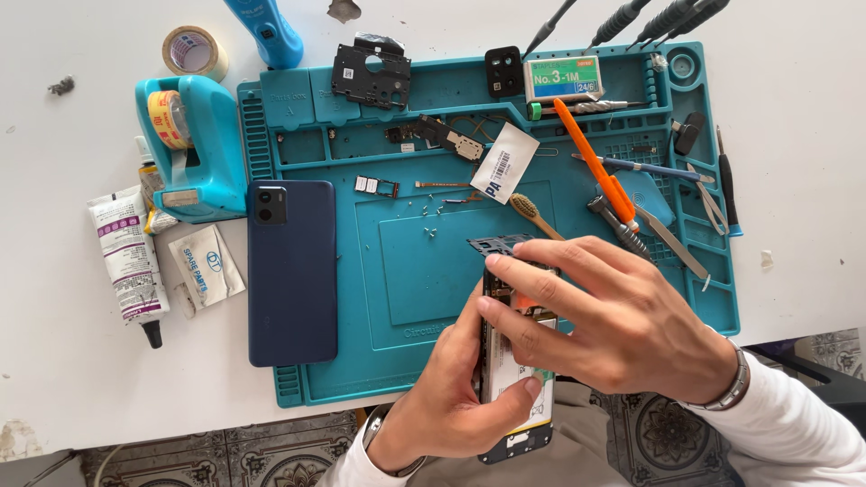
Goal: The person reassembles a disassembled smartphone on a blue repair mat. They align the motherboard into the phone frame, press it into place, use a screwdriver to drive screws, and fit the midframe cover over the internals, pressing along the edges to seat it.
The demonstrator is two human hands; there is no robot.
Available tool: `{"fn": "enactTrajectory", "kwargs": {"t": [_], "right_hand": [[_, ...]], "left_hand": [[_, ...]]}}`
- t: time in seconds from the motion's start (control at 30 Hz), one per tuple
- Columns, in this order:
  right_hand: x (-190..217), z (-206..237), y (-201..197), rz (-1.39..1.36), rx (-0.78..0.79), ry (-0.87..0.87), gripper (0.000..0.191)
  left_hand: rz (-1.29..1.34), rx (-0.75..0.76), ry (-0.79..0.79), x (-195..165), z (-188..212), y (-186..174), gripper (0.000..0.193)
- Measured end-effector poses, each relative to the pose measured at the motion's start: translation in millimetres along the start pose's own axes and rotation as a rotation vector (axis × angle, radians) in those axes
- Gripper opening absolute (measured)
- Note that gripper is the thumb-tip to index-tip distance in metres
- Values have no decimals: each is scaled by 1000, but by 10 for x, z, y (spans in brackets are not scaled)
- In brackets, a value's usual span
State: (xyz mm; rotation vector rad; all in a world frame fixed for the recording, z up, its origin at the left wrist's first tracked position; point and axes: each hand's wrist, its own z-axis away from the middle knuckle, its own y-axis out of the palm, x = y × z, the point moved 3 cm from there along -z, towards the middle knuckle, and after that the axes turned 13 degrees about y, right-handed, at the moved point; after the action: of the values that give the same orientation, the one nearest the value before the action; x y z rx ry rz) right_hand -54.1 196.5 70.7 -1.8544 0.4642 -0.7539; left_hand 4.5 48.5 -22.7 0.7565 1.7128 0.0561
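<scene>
One opened phone (510, 361) was held on edge above the near rim of the teal mat (406, 271), its inner parts facing the camera, with its lower end hanging past the white surface (54, 361). Two hands worked on it. The left hand (451, 397) gripped it from below, thumb laid across the lower part and fingers (469, 320) wrapped behind. The right hand (622, 325) came over the top, its fingers (514, 293) pressed together against the phone's upper left edge, covering much of the upper half. A small black frame piece (499, 243) lay just beyond the fingertips.

One dark blue back cover (291, 271) lay flat on the mat's left side, well apart from the hands. Further back sat one black plastic plate (370, 74), one camera bezel (503, 70), one small circuit board (448, 137), one card tray (376, 187), one white label (505, 162) and one staple box (564, 78). A few tiny screws (431, 212) were scattered mid-mat. One brush (534, 215), one orange pry tool (595, 162) and one pair of tweezers (669, 240) lay to the right, close behind the right hand. Four screwdriver handles (631, 18) stuck in from the top edge.

Off the mat to the left stood one tape dispenser (194, 149), one loose tape roll (194, 51), one glue tube (129, 266) and one white sachet (206, 266).
</scene>
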Motion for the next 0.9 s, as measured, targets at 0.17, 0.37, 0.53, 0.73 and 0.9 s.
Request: {"fn": "enactTrajectory", "kwargs": {"t": [0.17, 0.37, 0.53, 0.73, 0.9], "right_hand": [[7, 11, 19, -6, 18, -3, 40], [-29, 42, 5, -84, 13, 27, 38], [-100, 83, 45, -221, -9, 110, 40], [-128, 159, 131, -198, -108, 200, 47], [-157, 188, 183, -193, -149, 212, 46]], "left_hand": [[-11, -9, 41, 66, 40, -4, 91], [37, -20, 42, 53, 30, -29, 90], [85, -5, 16, -32, -22, -38, 88], [119, -18, 40, -67, -39, -42, 85], [115, -8, 53, -59, -30, -49, 85]]}}
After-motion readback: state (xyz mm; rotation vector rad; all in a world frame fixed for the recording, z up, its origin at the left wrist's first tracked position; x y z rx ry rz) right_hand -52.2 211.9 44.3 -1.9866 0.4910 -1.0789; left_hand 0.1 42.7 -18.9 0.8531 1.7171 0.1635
